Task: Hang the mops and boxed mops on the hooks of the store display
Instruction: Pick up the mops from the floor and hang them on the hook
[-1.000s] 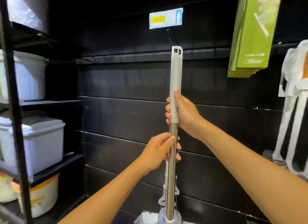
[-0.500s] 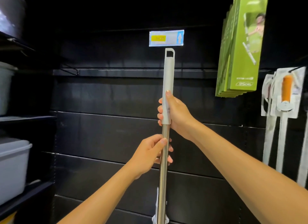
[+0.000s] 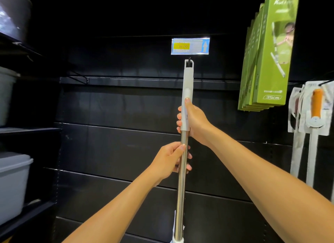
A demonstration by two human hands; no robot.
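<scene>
I hold a mop upright by its steel pole and white top grip. My right hand is closed around the white grip. My left hand is closed on the steel pole just below it. The loop at the mop's top end sits at the tip of a black hook, directly under a price tag marked 36.00. The mop head is out of view below. Several green boxed mops hang at the upper right.
White packaged mops with an orange handle hang at the far right. Black shelves on the left carry grey and white plastic bins. A bare black hook juts from the black slat wall at the left.
Both hands have raised the mop. Its top loop, which was below the price tag, now reaches the hook under the tag. My view has tilted up and to the right.
</scene>
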